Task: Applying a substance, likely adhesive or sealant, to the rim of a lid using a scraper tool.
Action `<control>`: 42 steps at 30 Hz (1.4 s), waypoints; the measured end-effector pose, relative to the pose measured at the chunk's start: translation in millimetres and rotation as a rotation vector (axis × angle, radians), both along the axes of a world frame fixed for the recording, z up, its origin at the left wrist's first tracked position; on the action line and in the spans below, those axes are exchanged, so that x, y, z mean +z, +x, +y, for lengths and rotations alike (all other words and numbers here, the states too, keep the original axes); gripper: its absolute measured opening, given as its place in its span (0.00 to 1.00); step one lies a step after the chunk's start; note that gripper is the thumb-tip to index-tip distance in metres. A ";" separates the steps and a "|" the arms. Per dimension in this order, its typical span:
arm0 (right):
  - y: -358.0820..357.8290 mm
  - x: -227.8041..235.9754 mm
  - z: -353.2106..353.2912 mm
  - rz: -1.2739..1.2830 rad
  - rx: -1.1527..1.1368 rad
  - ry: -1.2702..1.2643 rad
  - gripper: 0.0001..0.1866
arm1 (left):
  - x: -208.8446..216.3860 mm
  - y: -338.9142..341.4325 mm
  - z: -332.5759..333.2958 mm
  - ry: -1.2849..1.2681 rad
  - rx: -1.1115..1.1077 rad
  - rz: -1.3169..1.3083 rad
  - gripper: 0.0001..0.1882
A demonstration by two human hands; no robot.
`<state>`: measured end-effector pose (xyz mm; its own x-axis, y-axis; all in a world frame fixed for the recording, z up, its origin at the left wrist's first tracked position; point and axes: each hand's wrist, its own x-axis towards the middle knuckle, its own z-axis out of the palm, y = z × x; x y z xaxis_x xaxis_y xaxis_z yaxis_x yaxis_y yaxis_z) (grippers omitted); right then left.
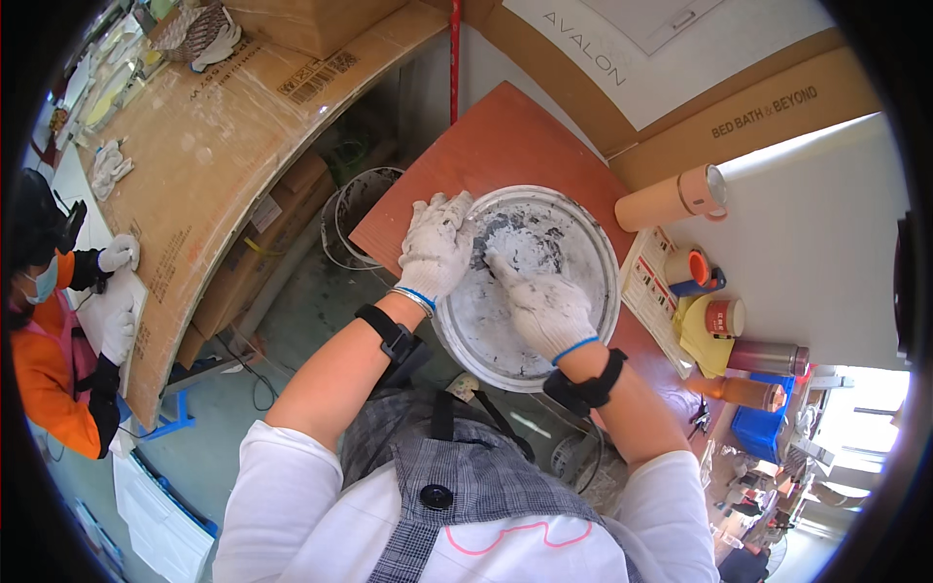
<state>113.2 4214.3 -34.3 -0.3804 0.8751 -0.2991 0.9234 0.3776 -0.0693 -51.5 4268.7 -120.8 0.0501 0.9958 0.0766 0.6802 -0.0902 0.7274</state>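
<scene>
The table [510, 141] holds a basin [585, 260] left of a flask [661, 200].

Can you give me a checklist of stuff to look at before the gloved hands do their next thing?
1. White knitted gloves on left hand and right hand: ok, both covered.
2. Right hand inside the wide, round white tub: ok.
3. Left hand gripping the tub firmly: cannot tell; it is at the rim.
4. Tub clean inside: not ok; dark smears show around a white patch.
5. Tub fully supported by the reddish-brown flat tabletop: cannot tell; its underside is hidden.
</scene>
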 end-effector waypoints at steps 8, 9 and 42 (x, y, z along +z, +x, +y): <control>-3.7 0.8 11.8 -0.080 -0.059 -0.014 0.30 | 5.7 0.3 6.3 0.018 0.008 -0.009 0.22; -3.0 -0.8 13.5 -0.075 -0.024 0.009 0.30 | 2.6 1.2 5.7 0.033 -0.001 -0.006 0.22; 59.0 -5.8 -57.1 -0.048 -0.117 -0.035 0.27 | -1.2 12.2 5.4 -0.110 0.024 0.046 0.24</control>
<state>172.2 4157.3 -40.1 -0.2607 0.9014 -0.3457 0.9636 0.2650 -0.0355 -39.3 4274.1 -122.0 0.0274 0.9990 -0.0347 0.7144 0.0048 0.6997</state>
